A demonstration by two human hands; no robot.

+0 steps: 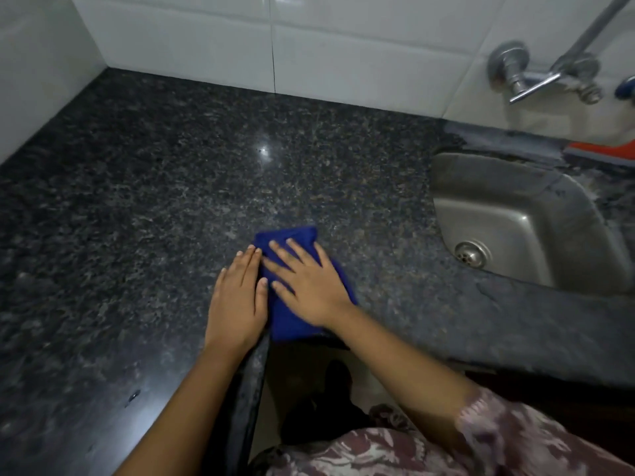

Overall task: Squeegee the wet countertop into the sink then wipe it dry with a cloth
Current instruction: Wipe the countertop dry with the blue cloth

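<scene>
The folded dark blue cloth (pixel 292 286) lies flat under the right hand (pixel 309 286), its long side pointing away from the person. That hand is spread and pressing down. The left hand (pixel 238 297), flat with fingers together, touches the cloth's left edge. The steel sink (pixel 515 214) is off to the right.

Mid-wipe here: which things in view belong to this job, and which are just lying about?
Job:
blue cloth, under both hands (left hand, right hand)
countertop
sink
orange squeegee, set down behind the sink

Just there:
wall tap
</scene>
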